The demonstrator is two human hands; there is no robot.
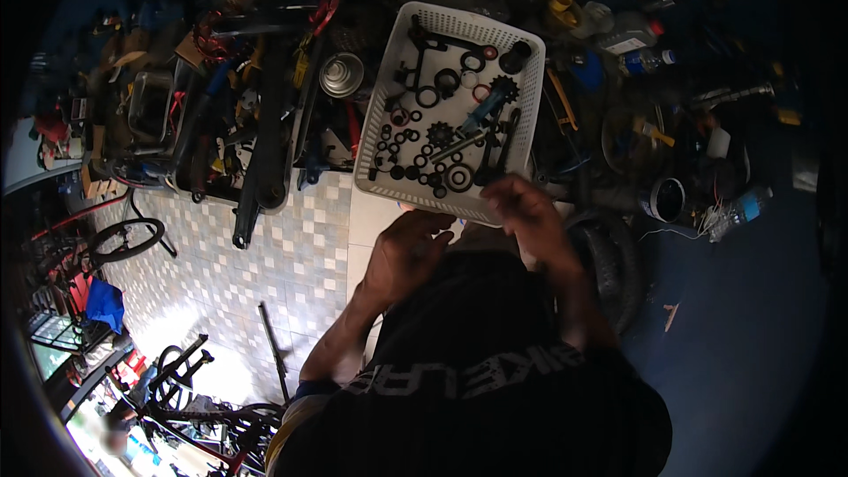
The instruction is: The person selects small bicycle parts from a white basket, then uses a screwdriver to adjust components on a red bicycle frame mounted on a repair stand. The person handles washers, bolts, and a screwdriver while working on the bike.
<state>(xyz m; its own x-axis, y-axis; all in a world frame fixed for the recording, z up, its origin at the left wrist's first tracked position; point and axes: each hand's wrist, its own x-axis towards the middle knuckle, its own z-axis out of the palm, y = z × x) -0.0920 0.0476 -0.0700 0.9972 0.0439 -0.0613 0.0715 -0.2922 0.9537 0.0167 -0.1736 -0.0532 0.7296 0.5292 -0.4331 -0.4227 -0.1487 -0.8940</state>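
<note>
A white perforated plastic basket (375, 128) stands on the cluttered bench in front of me. It holds bike parts: black toothed cogs (440, 133), black rings (427, 96), a crank arm (510, 141) and a blue cylindrical part (488, 106). My left hand (408, 252) is just below the basket's near rim, fingers bent, thumb apart, nothing visible in it. At the near right corner is my right hand (528, 219), its curled fingers over or against the rim. Those fingers are dark and blurred; whether they hold anything is unclear.
Left of the basket lie a metal can (341, 75), long black bike parts (258, 181) and tools. Bottles (636, 35), a white cup (666, 200) and a clear bottle (740, 214) crowd the right. A tire (605, 269) stands beside my right forearm; bike frames (190, 406) occupy the lower left.
</note>
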